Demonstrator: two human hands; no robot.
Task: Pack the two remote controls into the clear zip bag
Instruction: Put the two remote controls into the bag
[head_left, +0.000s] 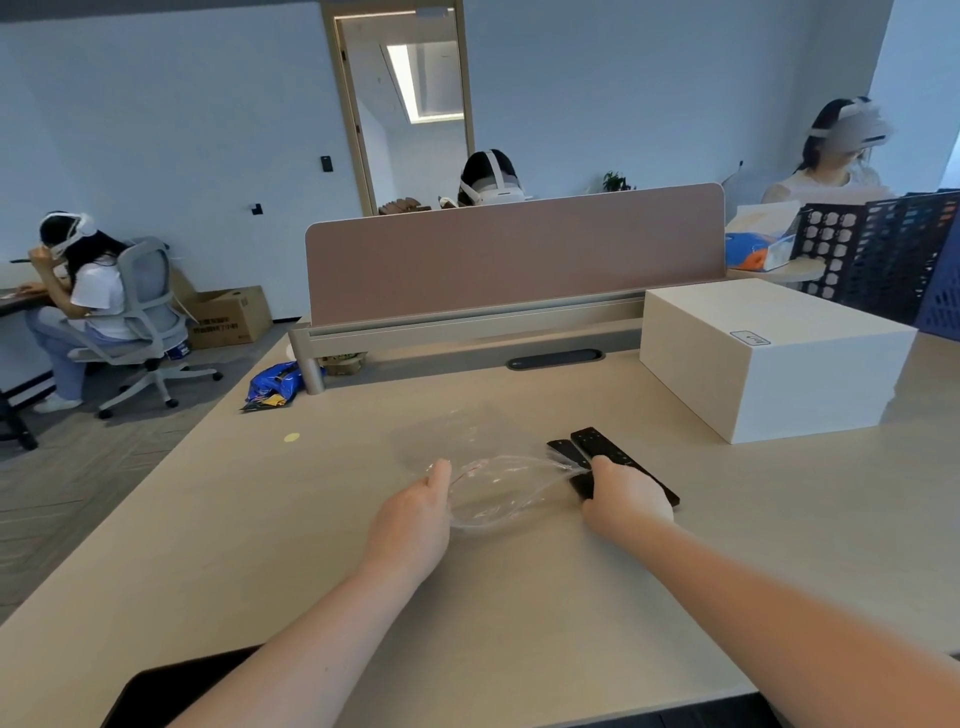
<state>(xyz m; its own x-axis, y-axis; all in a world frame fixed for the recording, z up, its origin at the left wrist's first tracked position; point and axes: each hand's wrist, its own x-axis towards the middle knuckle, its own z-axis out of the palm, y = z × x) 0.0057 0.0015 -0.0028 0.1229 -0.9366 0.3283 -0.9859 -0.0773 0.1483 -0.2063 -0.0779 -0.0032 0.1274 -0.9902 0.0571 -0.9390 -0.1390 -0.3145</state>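
A clear zip bag (498, 491) lies crumpled on the beige table (311, 519), its mouth held open between my two hands. My left hand (415, 512) pinches the bag's left edge. My right hand (626, 499) grips the bag's right edge and rests on top of two black remote controls. The longer remote (605, 447) lies diagonally with its far end showing past my fingers. The shorter remote (565, 451) lies beside it on the left, its near end hidden under my hand and the plastic. Both remotes lie outside the bag, at its right edge.
A large white box (769, 358) stands on the table to the right of the remotes. A pink divider panel (514, 254) runs along the far edge. A dark flat object (171, 691) sits at the near edge. Other people sit at desks beyond.
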